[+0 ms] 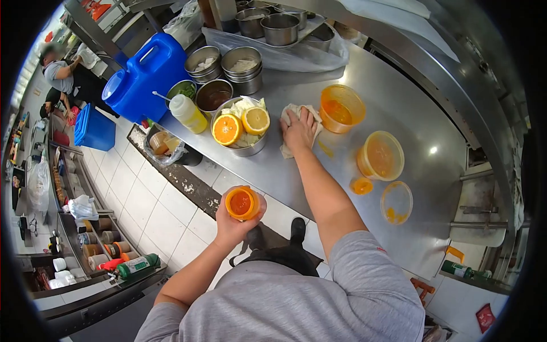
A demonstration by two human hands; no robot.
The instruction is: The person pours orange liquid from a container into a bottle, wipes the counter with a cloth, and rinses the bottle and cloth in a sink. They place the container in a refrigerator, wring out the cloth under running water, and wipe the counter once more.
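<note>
My left hand [239, 221] is wrapped round an open bottle [242, 203] of orange-red sauce, held over the floor in front of the counter. On the steel counter, my right hand [299, 130] presses a pale cloth [290, 149] flat. Just right of the cloth stands an orange-stained tub [342, 109], with a yellow smear on the steel below it. Farther right are a second stained tub [380, 155], a small orange cap [362, 186] and a clear lid [396, 203] with orange residue. Left of the cloth, a metal bowl [249, 149] holds two orange halves.
A squeeze bottle [188, 114], metal pots [243, 62] and a blue jug [146, 77] crowd the counter's left end. Below its edge is a lined bin [165, 147]. A person [62, 71] stands at the far left, beyond a blue bin [94, 127].
</note>
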